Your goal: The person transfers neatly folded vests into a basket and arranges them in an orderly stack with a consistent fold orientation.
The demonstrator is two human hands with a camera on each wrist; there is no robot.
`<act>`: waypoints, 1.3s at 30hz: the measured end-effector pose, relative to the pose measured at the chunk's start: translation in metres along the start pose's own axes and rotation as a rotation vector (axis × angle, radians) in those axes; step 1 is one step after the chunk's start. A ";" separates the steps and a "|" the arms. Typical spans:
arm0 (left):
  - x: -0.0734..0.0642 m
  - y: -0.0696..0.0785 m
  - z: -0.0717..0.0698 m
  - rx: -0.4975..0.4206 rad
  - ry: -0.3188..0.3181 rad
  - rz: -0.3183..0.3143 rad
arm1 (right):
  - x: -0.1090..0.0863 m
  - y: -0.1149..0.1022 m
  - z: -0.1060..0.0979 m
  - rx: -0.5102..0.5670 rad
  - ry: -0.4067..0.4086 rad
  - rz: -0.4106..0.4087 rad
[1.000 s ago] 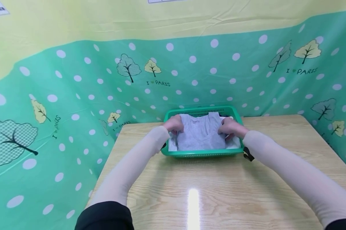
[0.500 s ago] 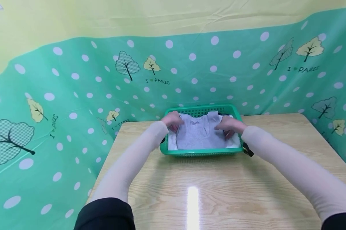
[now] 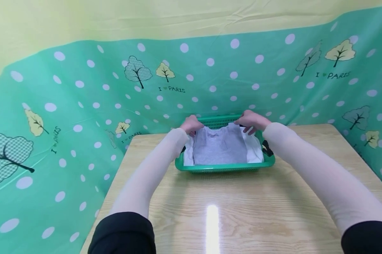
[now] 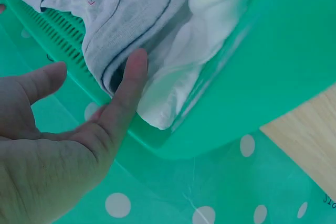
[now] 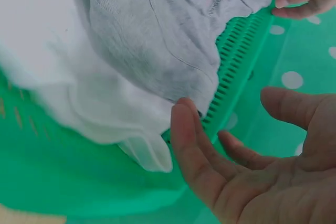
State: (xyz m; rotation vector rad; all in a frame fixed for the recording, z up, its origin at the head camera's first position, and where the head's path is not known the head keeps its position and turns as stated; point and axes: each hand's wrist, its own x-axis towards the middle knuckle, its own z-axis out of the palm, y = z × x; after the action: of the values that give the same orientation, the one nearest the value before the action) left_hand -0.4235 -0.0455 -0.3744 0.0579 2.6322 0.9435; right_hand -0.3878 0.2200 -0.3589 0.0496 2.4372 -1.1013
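Observation:
A grey tank top with small printing at its neck lies in a green plastic basket, on top of a white garment. At the back left corner is my left hand; its wrist view shows the index finger extended to the grey shoulder strap, with the thumb apart. My right hand is over the back right corner, and in its wrist view the fingers reach to the other strap's edge, thumb spread away. Neither hand grips the cloth.
The basket stands at the back edge of a wooden table. Close behind it hangs a green and yellow curtain printed with dots and trees.
My right hand has moved off the cloth, back toward the basket's rear right corner, uncovering the white garment. My left hand has shifted slightly backward. The head view has tilted a little.

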 end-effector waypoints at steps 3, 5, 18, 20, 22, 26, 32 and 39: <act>0.005 -0.001 0.002 0.017 0.026 0.019 | 0.009 0.001 0.001 0.065 -0.043 0.006; 0.008 -0.001 0.003 0.032 0.043 0.024 | 0.014 0.002 0.001 0.113 -0.077 0.011; 0.029 -0.006 0.005 -0.059 0.111 0.035 | 0.027 0.011 0.004 0.213 -0.129 0.041; 0.045 -0.017 0.008 -0.084 0.137 0.060 | 0.028 0.011 0.005 0.213 -0.127 0.041; 0.047 -0.018 0.008 -0.091 0.153 0.064 | 0.028 0.011 0.005 0.212 -0.130 0.034; 0.033 -0.009 0.004 -0.045 0.170 0.077 | 0.029 0.010 0.004 0.190 -0.141 -0.001; 0.023 -0.007 0.003 0.022 0.139 0.146 | 0.030 0.009 0.006 0.083 -0.163 -0.050; 0.018 -0.007 0.001 -0.011 0.127 0.178 | 0.034 0.009 0.013 0.023 -0.091 -0.107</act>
State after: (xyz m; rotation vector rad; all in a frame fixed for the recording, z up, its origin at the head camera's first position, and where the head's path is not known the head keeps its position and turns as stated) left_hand -0.4396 -0.0472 -0.3849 0.2413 2.7746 1.0508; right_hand -0.4113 0.2116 -0.3870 -0.1222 2.3700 -1.1516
